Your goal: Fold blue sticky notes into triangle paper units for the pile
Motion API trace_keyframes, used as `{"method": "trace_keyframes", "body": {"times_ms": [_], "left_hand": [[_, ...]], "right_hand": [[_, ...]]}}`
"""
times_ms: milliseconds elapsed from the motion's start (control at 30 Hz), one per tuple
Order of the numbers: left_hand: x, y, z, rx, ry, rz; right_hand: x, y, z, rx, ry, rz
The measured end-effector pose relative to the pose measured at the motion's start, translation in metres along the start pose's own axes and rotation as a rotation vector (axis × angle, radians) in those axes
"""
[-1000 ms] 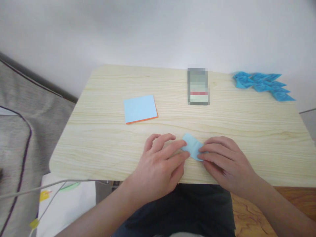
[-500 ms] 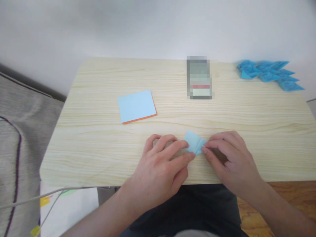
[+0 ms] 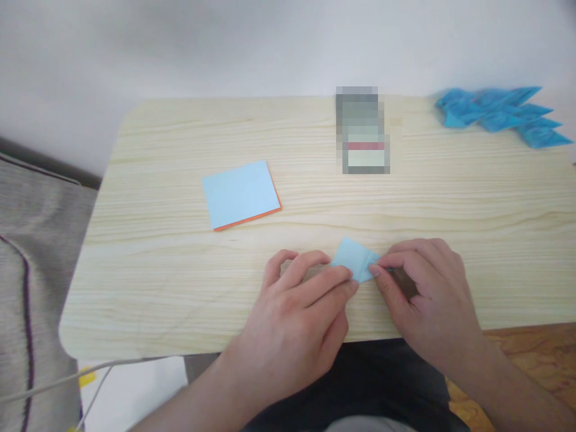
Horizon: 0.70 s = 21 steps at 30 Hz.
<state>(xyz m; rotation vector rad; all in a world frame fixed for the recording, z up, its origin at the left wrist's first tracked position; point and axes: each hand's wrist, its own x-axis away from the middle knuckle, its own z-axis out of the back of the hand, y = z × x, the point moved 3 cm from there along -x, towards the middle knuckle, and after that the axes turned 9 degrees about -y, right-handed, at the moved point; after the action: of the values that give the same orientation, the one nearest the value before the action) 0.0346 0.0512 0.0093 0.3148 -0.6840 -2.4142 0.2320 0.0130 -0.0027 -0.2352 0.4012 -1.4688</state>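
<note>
A small folded piece of light blue paper [image 3: 352, 258] lies near the front of the table, with a crease across its right part. My left hand [image 3: 299, 306] rests over its left side, fingers spread and slightly bent, two fingertips pressing on the paper. My right hand [image 3: 425, 285] is closed at the paper's right corner, pinching it between thumb and fingers. That corner is partly hidden by the fingertips.
A stack of light blue paper [image 3: 242, 195] with an orange edge below lies left of centre. A pixelated rectangular object [image 3: 363, 129] is at the back. Several folded blue paper pieces [image 3: 499, 111] sit joined at the back right. A cable [image 3: 58, 384] runs at lower left.
The view has shifted slightly, so the table looks a little nearer. My left fingertips have slid a little right on the paper. My right hand still pinches its corner.
</note>
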Motion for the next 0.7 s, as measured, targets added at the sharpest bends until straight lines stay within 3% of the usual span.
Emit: {"method": "trace_keyframes", "body": {"times_ms": [700], "left_hand": [[-0.0015,0.0045,-0.0017,-0.092,0.000,0.016]], "right_hand": [[0.0014,-0.0005,-0.0035,-0.019,0.034,-0.049]]}}
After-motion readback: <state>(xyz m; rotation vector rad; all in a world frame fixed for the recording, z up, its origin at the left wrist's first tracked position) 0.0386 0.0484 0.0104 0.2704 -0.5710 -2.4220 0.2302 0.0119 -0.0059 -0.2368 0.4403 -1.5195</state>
